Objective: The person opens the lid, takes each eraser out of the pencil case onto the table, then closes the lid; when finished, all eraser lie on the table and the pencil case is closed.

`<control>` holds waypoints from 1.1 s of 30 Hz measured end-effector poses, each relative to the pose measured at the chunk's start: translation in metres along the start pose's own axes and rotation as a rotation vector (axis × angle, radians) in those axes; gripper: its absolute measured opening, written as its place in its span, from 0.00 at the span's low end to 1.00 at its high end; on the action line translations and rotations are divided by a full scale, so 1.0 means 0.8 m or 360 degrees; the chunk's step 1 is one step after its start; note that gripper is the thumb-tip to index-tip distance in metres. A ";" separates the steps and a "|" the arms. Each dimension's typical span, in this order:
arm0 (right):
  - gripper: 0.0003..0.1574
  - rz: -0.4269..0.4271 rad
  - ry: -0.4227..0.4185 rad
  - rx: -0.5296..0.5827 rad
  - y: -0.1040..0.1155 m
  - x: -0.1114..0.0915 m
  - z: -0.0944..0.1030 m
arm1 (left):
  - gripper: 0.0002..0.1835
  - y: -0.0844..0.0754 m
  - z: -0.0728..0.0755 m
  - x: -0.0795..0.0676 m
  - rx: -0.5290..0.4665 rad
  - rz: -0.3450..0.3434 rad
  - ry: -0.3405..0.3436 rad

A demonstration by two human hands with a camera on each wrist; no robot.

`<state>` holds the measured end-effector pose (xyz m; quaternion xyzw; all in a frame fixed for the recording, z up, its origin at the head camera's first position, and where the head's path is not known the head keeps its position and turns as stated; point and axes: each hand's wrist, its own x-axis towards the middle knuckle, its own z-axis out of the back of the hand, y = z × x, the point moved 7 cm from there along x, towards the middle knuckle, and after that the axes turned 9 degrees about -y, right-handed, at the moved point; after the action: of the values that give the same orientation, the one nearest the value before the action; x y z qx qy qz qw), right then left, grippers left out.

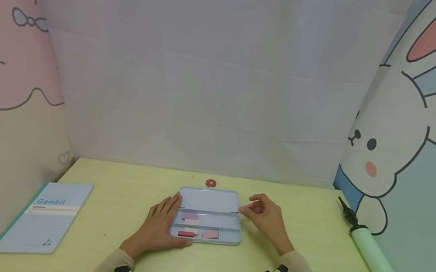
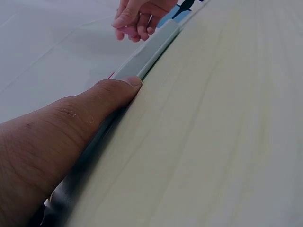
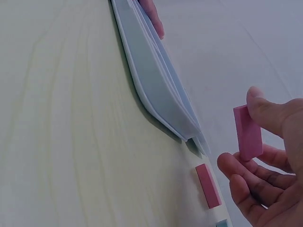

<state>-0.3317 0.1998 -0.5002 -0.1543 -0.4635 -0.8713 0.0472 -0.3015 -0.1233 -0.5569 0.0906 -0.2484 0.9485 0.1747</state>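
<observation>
A pale blue flat case [image 1: 210, 200] lies on the table with its lid folded back. Inside its compartments are several small blocks, among them a pink block [image 1: 210, 234] and a red block [image 1: 186, 234]. My left hand [image 1: 159, 225] rests against the case's left side, fingers straight, with the thumb along the front edge. Beside the case's right edge, my right hand [image 1: 267, 217] pinches a pink rectangular block [image 3: 248, 133] between thumb and fingers, above the table. Another pink block [image 3: 208, 186] lies on the table near that hand in the right wrist view; the head view hides it.
A red round chip [image 1: 211, 183] lies behind the case. On the left is a notebook [image 1: 45, 218] marked "Gambit". A pale green cylinder with a black nozzle [image 1: 377, 263] lies along the right side, by the rabbit-printed wall. A white sheet [image 1: 218, 75] hangs behind the table.
</observation>
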 end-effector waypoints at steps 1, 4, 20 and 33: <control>0.26 -0.0013 -0.0001 -0.0015 -0.001 0.000 0.002 | 0.74 0.000 0.000 0.000 0.0001 0.0001 0.0001; 0.20 -0.0047 0.0044 -0.0062 -0.006 -0.001 0.006 | 0.74 0.001 -0.001 0.001 -0.0004 0.0001 -0.0005; 0.09 -0.0107 0.0265 -0.0281 -0.028 -0.004 0.023 | 0.74 -0.001 0.002 -0.001 -0.0026 -0.0011 -0.0029; 0.09 -0.0237 0.0394 -0.0302 -0.035 -0.001 0.017 | 0.74 -0.001 0.000 0.000 -0.0005 -0.0010 -0.0029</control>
<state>-0.3339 0.2268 -0.5157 -0.0148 -0.3800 -0.9246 0.0243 -0.3013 -0.1228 -0.5566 0.0997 -0.2510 0.9467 0.1754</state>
